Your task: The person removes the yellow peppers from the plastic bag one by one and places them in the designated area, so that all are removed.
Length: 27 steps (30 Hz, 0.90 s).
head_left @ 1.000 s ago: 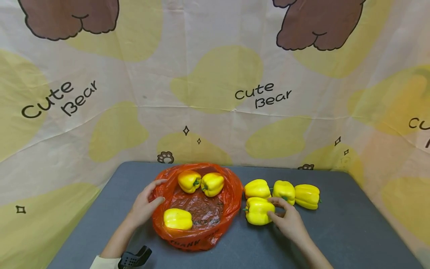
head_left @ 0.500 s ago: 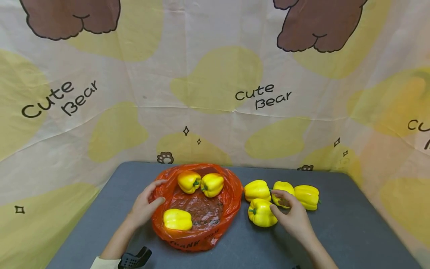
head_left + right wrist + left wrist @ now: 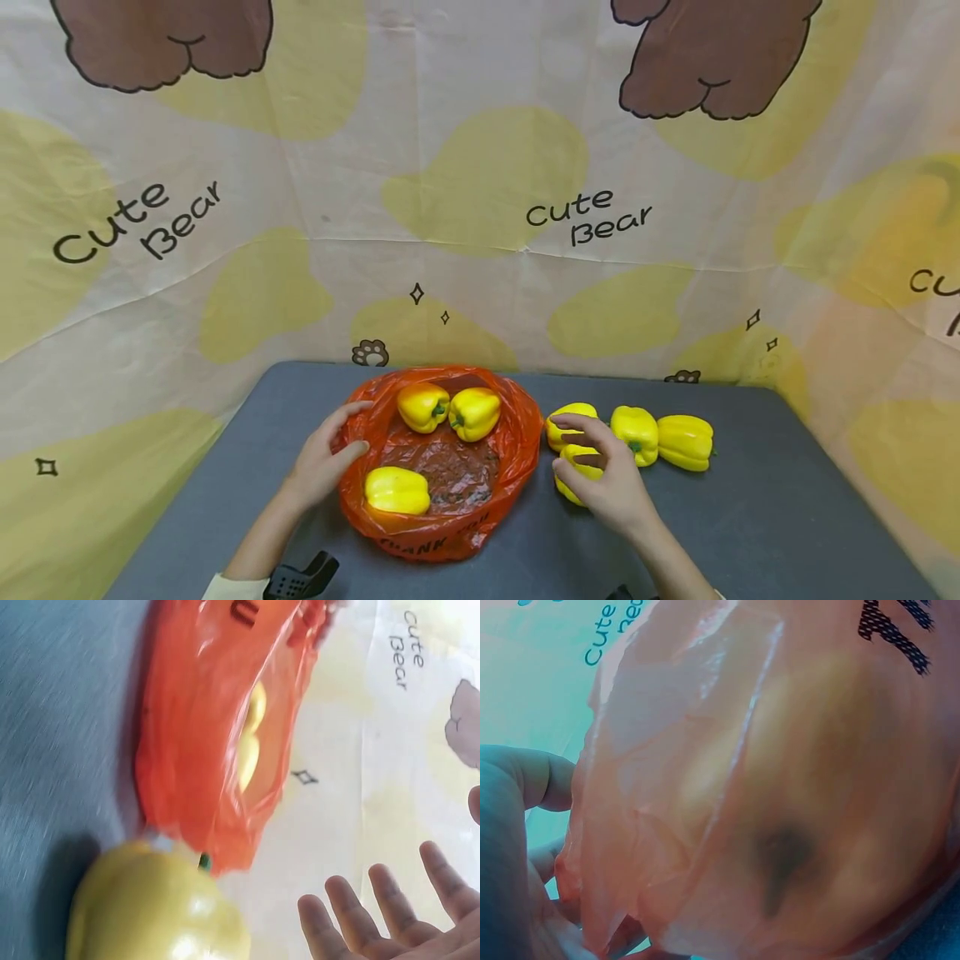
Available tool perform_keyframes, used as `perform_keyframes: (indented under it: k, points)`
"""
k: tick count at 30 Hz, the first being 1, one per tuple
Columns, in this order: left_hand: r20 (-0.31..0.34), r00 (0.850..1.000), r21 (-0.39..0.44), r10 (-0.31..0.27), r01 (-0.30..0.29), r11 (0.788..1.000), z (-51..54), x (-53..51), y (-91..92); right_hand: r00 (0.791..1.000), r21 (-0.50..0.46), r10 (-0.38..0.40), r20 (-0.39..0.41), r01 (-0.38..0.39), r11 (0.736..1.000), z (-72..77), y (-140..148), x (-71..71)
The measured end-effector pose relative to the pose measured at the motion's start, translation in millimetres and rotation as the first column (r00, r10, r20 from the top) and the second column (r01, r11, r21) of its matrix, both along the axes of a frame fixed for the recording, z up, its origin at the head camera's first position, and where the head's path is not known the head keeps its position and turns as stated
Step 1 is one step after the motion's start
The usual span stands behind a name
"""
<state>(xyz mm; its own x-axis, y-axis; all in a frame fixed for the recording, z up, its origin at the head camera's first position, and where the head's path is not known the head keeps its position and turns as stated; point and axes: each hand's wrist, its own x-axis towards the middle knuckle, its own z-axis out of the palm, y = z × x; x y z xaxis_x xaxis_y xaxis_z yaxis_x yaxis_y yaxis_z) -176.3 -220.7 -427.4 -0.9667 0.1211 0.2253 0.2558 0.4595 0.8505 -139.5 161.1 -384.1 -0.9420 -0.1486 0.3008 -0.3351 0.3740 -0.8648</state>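
Three yellow peppers (image 3: 397, 490) inside red bag (image 3: 457, 537); four more peppers (image 3: 634, 433) right of it on grey surface (image 3: 780, 508). Left grip (image 3: 321, 460) touches bag's left side, thumb and fingers apart; right grip (image 3: 615, 483), fingers apart, partly hides two peppers nearest bag.

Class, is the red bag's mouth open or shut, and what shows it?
Open: the red bag has its rim spread in a wide ring, and three yellow peppers show inside.

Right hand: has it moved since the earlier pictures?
Yes: in the head view, the right hand has shifted left, nearer the bag, which has stayed put.
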Motion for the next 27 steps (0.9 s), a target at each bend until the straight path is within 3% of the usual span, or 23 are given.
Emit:
perform_keyframes:
  k: [11, 16, 21, 27]
  points:
    - [0.006, 1.0, -0.014, 0.012, -0.012, 1.0, 0.6, -0.4, 0.8, 0.986, -0.05, 0.162, -0.027, -0.163, 0.985, -4.1, -39, 0.9]
    - [0.011, 1.0, -0.008, 0.007, -0.007, 1.0, 0.9, 0.9, 1.0, 0.967, -0.099, 0.253, 0.038, -0.248, 0.964, -4.4, -61, -2.3]
    - [0.017, 1.0, -0.005, 0.002, -0.001, 1.0, 1.1, 2.5, 0.9, 0.932, -0.145, 0.344, 0.116, -0.327, 0.934, -8.5, -83, -7.9]
    - [0.051, 0.999, 0.041, -0.016, 0.014, 0.999, 1.6, 2.1, 2.3, 0.908, -0.011, 0.374, 0.189, -0.379, 0.925, -16.6, -111, -16.3]
